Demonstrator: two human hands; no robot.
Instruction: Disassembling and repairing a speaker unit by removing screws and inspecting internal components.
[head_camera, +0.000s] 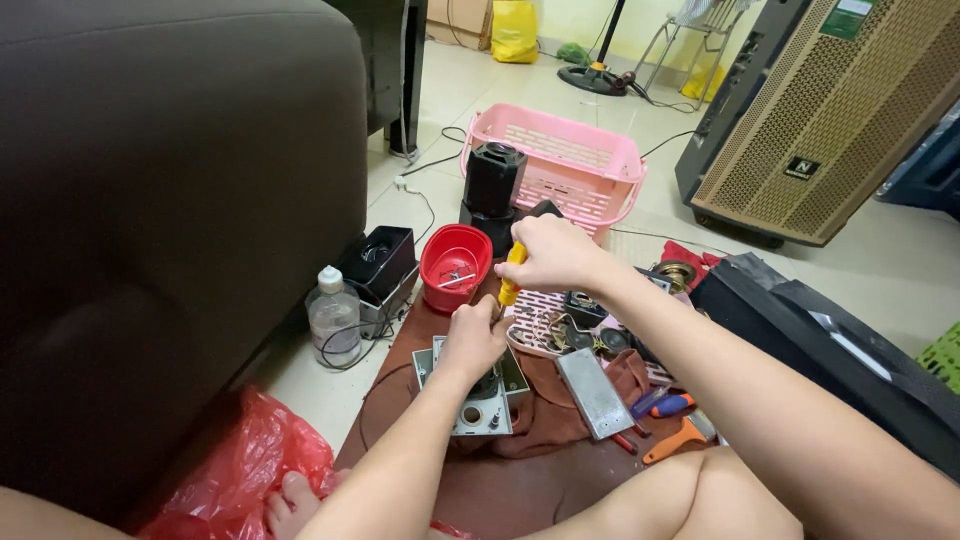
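While the person sits on the floor (900, 270) with legs drawn in, both hands meet over a grey metal chassis (478, 405) that lies on a brown cloth (520, 480). The right hand (552, 252) is closed in a fist around the yellow handle of a screwdriver (511, 275), which stands nearly upright with its tip pointing down at the chassis. The left hand (472, 338) is curled, its fingers resting on the top edge of the chassis right by the screwdriver's lower end; whether it pinches anything small I cannot tell.

Just behind the chassis sits a red bowl (456, 265) with small metal parts inside, and beyond that a black blender base (493, 190) in front of a pink plastic basket (570, 165). To the left of the chassis stand a clear plastic bottle (334, 318) and a small black box (378, 262), hard against a dark sofa (150, 220). To the right of the chassis lie a flat metal plate (594, 393), a white perforated tray (535, 325) and orange-handled tools (672, 440). Near the chassis's left corner, a red plastic bag (240, 470) is bunched by a bare foot (290, 500). Far behind it to the right stands a large tan speaker (830, 110).
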